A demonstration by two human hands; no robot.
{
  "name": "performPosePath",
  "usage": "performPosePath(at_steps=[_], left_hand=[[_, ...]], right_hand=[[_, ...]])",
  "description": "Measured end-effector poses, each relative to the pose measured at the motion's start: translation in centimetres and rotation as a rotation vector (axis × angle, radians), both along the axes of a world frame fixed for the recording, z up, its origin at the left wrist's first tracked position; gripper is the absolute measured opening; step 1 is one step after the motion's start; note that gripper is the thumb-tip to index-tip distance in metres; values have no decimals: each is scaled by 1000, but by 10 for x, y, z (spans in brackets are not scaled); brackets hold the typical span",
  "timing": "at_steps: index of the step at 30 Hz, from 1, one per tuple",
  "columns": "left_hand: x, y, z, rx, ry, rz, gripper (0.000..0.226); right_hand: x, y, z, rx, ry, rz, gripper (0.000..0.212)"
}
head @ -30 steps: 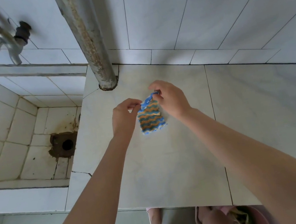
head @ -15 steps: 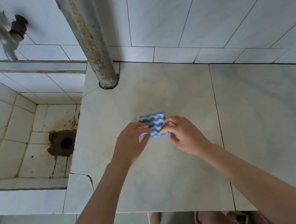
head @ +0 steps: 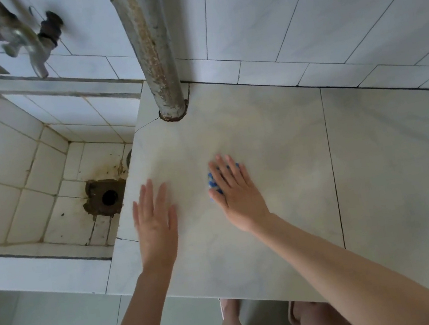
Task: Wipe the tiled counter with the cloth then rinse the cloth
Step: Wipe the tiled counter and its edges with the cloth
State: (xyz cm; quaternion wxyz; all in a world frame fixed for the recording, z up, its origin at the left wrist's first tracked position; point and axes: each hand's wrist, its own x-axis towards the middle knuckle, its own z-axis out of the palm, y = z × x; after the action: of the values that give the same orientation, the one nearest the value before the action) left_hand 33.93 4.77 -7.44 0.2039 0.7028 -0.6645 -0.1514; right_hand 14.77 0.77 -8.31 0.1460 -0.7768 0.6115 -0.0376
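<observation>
A small blue and white zigzag cloth (head: 212,182) lies flat on the pale tiled counter (head: 289,178). My right hand (head: 236,192) is pressed flat on top of it, fingers spread, so only the cloth's left edge and a bit between the fingers show. My left hand (head: 155,219) rests flat on the bare counter to the left, palm down, fingers apart, holding nothing.
A rusty vertical pipe (head: 154,48) enters the counter at the back. To the left is a sunken tiled sink (head: 26,186) with a stained drain hole (head: 109,197), and taps (head: 27,37) on the wall above it. The counter's front edge is near my legs.
The cloth was held up by both hands, then laid on the counter. Now my right hand covers it flat and my left hand has let go and moved left onto the counter.
</observation>
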Motion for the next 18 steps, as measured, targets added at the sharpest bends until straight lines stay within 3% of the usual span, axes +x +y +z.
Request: performPosePath(at_steps=[5,8,12,15,18], left_hand=[[43,48,-10,86,-61,235,48],[61,68,-13,167,-67,322,50],[81,83,-13,205,-100,424,55],[89,85,-10,220,-125,421,67],[95,84,-11,240,-156,461,70]], right_hand=[[32,66,0,-28,-74,305,55],[27,50,18,-28,-125,415,54],[15,29,10,-53,-18,734,51],[19,25,-1,-140,31,774,49],[35,4,-2,-176,55,678,49]])
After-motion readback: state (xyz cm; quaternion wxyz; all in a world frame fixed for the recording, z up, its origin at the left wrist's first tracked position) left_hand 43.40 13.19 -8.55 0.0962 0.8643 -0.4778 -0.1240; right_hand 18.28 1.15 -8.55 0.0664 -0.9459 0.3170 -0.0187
